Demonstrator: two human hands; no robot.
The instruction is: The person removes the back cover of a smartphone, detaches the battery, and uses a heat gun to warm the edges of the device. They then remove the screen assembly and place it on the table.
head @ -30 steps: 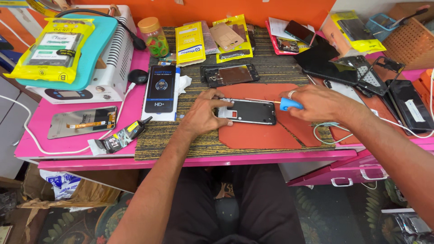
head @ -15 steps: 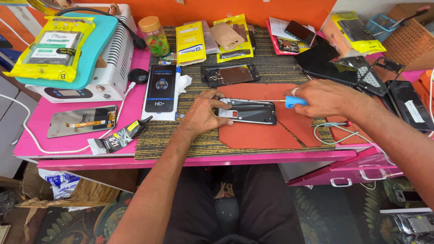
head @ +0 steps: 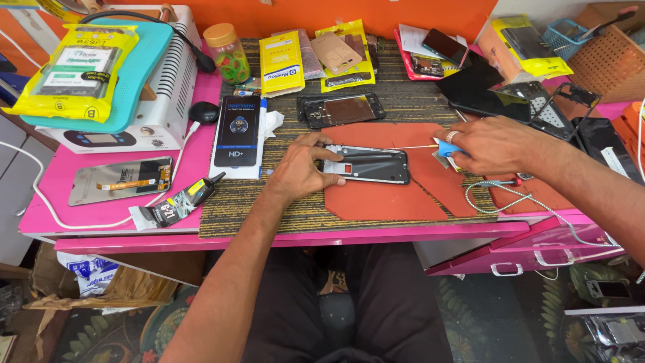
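steadying an opened phone frame (head: 368, 165) on the red work mat (head: 396, 191), the left hand (head: 299, 171) has its fingers spread over the frame's left end, thumb and fingertips pressed to its edges. the right hand (head: 487, 142) is closed in a pinch around a blue-handled thin tool (head: 440, 146), whose metal shaft reaches left over the frame's upper right edge; whether the tip touches the frame i cannot tell.

what could go wrong, as a judgement: the thin tip could slip off the edge and scratch the frame or jab the left fingers, since they sit close along the same line. if the left hand eases off, the frame could skid on the mat. the coiled cable (head: 517, 195) lying just beside the right wrist could snag it.

containers: a clear jar with an orange lid (head: 227, 52) at the back holds small green and red pieces, too small to name. a woven basket (head: 608, 57) at the far right has contents mostly hidden. the open pink drawer (head: 537, 249) below the tabletop shows only its front and side, nothing inside visible.
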